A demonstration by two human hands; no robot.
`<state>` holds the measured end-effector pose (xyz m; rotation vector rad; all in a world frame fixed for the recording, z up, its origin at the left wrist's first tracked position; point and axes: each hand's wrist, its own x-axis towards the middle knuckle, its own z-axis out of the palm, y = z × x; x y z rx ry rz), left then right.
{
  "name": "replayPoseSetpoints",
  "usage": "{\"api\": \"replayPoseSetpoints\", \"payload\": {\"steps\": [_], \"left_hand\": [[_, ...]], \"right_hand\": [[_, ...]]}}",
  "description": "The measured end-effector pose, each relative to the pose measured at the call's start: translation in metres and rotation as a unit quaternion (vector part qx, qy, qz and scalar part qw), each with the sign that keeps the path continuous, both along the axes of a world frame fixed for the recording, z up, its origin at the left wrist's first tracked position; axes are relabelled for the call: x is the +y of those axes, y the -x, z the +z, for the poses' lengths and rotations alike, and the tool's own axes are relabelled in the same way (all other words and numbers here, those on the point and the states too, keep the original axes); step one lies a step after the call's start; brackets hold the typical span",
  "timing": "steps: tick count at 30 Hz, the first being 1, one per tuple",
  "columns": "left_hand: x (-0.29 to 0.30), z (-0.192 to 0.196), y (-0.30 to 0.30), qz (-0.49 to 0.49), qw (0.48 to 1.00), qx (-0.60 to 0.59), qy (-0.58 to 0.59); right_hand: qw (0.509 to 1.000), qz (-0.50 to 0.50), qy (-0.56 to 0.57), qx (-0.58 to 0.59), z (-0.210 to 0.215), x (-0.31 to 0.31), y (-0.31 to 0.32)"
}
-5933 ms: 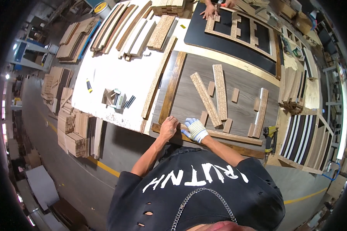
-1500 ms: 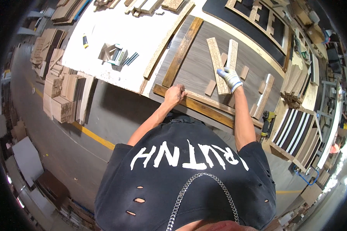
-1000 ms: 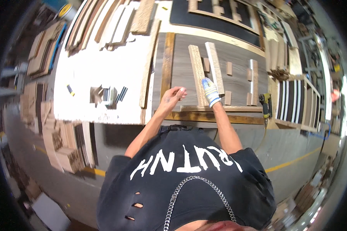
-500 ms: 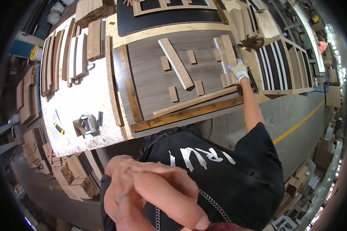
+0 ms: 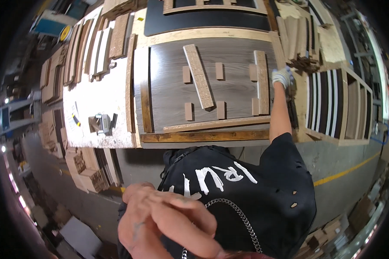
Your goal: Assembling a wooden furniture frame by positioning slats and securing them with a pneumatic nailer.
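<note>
The workbench (image 5: 116, 129) carries a grey wood-grain panel (image 5: 237, 90) with strips and small blocks on it.

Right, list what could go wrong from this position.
1. The right hand, gloved, reaches far to the bench's right edge beside stacked strips; a bump might topple them.
2. The left hand is raised close to the camera, off the bench, so nothing steadies the loose long strip at the panel's near edge.
3. Small blocks lie loose on the panel and could shift.
</note>
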<state>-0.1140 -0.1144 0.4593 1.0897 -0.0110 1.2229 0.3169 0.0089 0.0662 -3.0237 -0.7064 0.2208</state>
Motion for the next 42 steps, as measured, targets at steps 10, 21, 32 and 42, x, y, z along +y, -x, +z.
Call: {"api": "replayPoseSetpoints", "payload": {"steps": [10, 21, 32, 42], "left_hand": [[0.032, -0.074, 0.064, 0.154, 0.982, 0.113, -0.009], [0.022, -0.125, 0.12, 0.274, 0.93, 0.223, 0.101], [0.029, -0.191, 0.27, 0.34, 0.866, 0.192, 0.312], [0.04, -0.216, 0.372, 0.342, 0.846, 0.207, 0.352]], "right_hand": [[0.982, 0.136, -0.014, -0.128, -0.004, -0.023, 0.021], [0.908, 0.37, 0.001, 0.198, 0.028, -0.014, 0.311], [0.905, 0.348, -0.078, 0.231, 0.068, -0.008, 0.424], [0.917, 0.311, -0.021, 0.251, 0.021, 0.002, 0.527]]}}
